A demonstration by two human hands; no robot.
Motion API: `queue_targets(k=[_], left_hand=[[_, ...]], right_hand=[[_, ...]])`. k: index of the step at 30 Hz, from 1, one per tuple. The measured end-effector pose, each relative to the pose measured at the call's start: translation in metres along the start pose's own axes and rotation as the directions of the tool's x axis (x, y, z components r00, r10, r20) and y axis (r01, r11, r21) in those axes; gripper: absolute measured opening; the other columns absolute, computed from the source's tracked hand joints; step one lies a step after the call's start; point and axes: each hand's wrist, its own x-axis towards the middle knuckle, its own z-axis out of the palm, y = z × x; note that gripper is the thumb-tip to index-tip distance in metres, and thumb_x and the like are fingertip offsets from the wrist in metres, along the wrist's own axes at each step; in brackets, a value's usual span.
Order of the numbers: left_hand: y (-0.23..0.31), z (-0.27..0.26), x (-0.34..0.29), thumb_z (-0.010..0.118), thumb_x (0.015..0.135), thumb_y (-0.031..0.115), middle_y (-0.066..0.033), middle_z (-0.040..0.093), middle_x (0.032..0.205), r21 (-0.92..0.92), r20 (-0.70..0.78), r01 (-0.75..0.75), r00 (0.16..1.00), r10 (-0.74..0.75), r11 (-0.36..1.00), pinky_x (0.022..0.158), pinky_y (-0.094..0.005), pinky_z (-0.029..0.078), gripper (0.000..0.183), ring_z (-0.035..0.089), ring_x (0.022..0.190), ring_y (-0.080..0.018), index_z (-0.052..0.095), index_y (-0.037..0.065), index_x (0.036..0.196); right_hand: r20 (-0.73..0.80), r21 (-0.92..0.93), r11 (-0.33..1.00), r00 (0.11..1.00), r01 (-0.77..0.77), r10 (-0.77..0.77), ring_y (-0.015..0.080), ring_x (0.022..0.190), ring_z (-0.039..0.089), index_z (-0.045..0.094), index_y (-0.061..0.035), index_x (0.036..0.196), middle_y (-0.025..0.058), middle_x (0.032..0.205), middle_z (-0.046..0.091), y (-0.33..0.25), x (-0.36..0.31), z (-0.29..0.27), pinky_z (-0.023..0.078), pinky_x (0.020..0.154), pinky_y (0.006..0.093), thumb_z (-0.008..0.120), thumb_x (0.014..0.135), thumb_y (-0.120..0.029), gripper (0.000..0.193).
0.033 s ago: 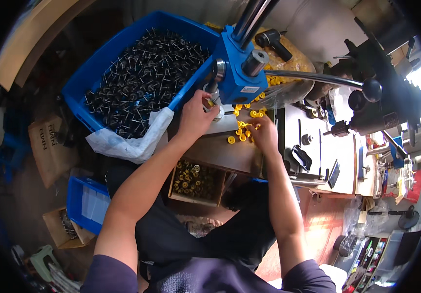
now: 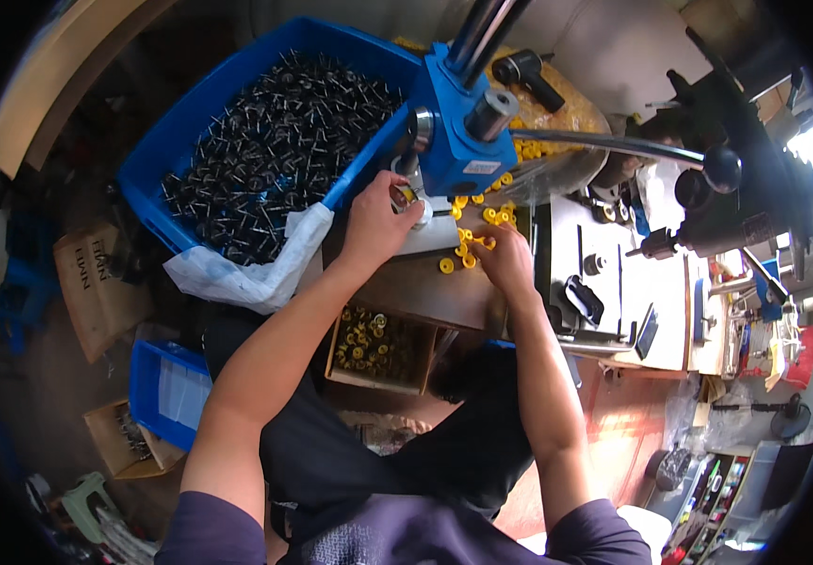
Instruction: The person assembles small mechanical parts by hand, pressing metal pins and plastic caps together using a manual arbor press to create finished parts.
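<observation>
My left hand (image 2: 375, 218) is closed, thumb and fingers pinching a small part with a yellow band (image 2: 407, 194) under the ram of a blue hand press (image 2: 466, 127). The part's lower end is near the round metal seat (image 2: 420, 215) of the press. To the right, my right hand (image 2: 508, 259) has its fingers curled together among small round yellow plastic pieces (image 2: 446, 266) scattered on the bench (image 2: 425, 287). The fingertips touch these pieces; whether one is pinched between them is hidden.
Left of the press stands a blue bin (image 2: 166, 202) heaped with black parts with metal pins. Below the bench edge, a box (image 2: 383, 381) holds yellow pieces. The press's ball-ended lever (image 2: 614, 141) reaches right, toward a dark drilling machine (image 2: 746, 188). A bag of yellow pieces (image 2: 571, 113) lies behind.
My right hand has shifted slightly left, its fingers drawing in among the yellow pieces. My left hand stays at the press with the small part.
</observation>
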Motion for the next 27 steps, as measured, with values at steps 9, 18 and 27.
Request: queue_targets(k=[9, 18, 27], left_hand=[[-0.010, -0.004, 0.000, 0.080, 0.083, 0.021, -0.0126, 0.068, 0.103, 0.108, -0.056, -0.127, 0.989, 0.134, 0.986, 0.080, -0.0348, 0.052, 0.038, 0.067, 0.093, -0.0246, 0.062, 0.001, 0.109], [0.008, -0.008, -0.002, 0.079, 0.086, 0.024, -0.0087, 0.070, 0.092, 0.016, 0.030, 0.095, 0.995, -0.095, 0.995, 0.077, -0.0310, 0.052, 0.033, 0.066, 0.087, -0.0183, 0.067, -0.001, 0.105], [-0.002, -0.003, 0.000, 0.076, 0.089, 0.022, -0.0105, 0.070, 0.101, -0.012, 0.053, 0.002, 0.999, -0.001, 1.000, 0.079, -0.0319, 0.052, 0.032, 0.066, 0.092, -0.0193, 0.068, -0.001, 0.110]], right_hand=[[-0.036, 0.024, 0.998, 0.997, 0.066, -0.065, 0.0348, 0.084, 0.066, 0.066, -0.0055, 0.086, 0.0131, 0.092, 0.066, -0.017, 0.011, 0.014, 0.053, 0.074, 0.0454, 0.067, 0.084, -0.016, 0.010], [-0.391, 0.253, 0.903, 0.891, 0.347, -0.233, 0.0376, 0.085, 0.067, 0.068, -0.0027, 0.104, 0.0167, 0.097, 0.065, -0.065, 0.031, 0.030, 0.055, 0.072, 0.0450, 0.068, 0.087, -0.005, 0.016], [-0.338, 0.366, 0.861, 0.912, 0.354, -0.232, 0.0375, 0.084, 0.066, 0.069, -0.0013, 0.102, 0.0161, 0.098, 0.066, -0.059, 0.021, 0.012, 0.053, 0.074, 0.0426, 0.063, 0.087, 0.002, 0.016]])
